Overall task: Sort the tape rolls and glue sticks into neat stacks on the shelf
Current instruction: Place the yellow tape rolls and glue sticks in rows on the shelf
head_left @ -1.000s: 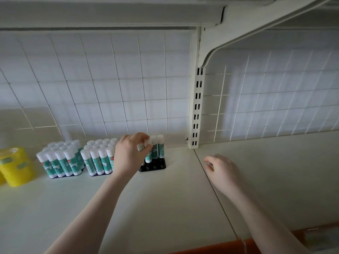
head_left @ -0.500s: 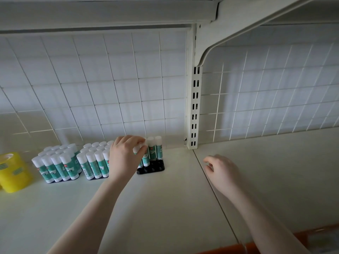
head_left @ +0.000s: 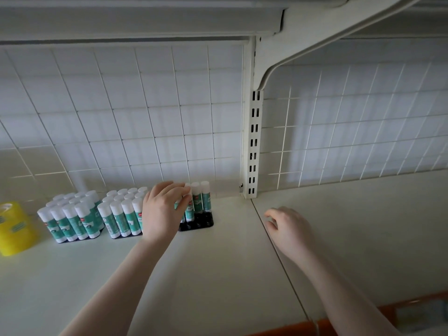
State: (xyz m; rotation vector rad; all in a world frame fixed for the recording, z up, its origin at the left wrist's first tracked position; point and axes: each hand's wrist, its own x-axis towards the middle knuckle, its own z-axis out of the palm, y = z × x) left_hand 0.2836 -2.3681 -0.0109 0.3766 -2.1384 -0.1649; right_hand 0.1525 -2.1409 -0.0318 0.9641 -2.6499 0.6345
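Green-and-white glue sticks stand upright in black trays on the white shelf (head_left: 218,275). Two full blocks sit at the left (head_left: 72,219) and middle (head_left: 123,214). A third black tray (head_left: 201,223) holds only a few sticks (head_left: 201,197) at its back. My left hand (head_left: 162,212) is over that tray's left part, fingers pinched on a glue stick (head_left: 188,209) standing in it. My right hand (head_left: 288,229) hovers over the shelf seam to the right, fingers loosely curled, holding nothing. A yellow tape roll stack (head_left: 13,229) stands at the far left.
A white wire grid back panel (head_left: 145,117) runs behind the shelf. A slotted upright post (head_left: 253,141) with a bracket (head_left: 303,37) holds the shelf above. An orange edge strip (head_left: 412,304) runs along the shelf front at lower right.
The view has tilted slightly. My left hand has stayed on the stick at the third tray, pressing a little lower. My right hand has barely moved.
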